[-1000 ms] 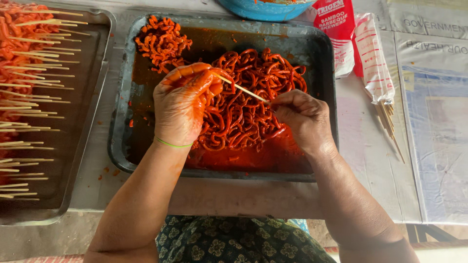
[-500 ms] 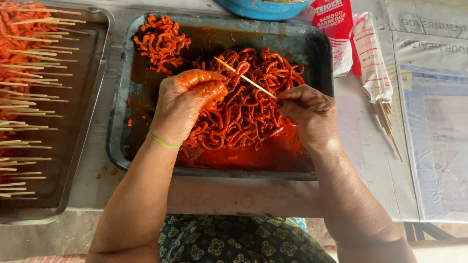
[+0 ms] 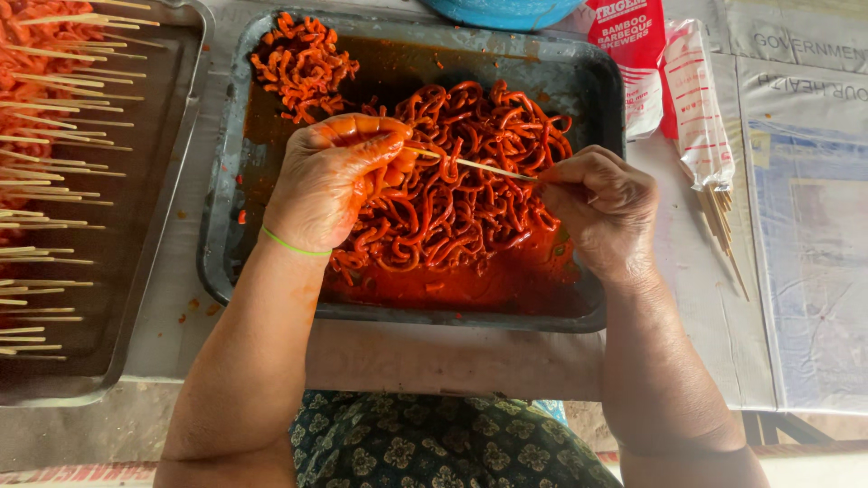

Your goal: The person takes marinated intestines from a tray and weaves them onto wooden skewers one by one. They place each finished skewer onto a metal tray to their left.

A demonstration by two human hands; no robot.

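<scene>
Bamboo skewer (image 3: 479,165) level over the sauce-filled dark tray (image 3: 592,81), pinched at three o'clock by right hand (image 3: 601,208) fingertips, left hand (image 3: 334,181) clamped on red marinated strips (image 3: 452,217) at nine o'clock, finished skewers tray (image 3: 136,271) farther at nine.

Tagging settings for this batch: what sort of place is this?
Probably a street-food or home prep table: a metal tray of red marinated strips, a second tray of finished skewers, and a skewer packet.

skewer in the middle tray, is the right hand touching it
Touching. The head view shows the right hand pinching one end of the bamboo skewer between its fingertips, with no gap.
</scene>
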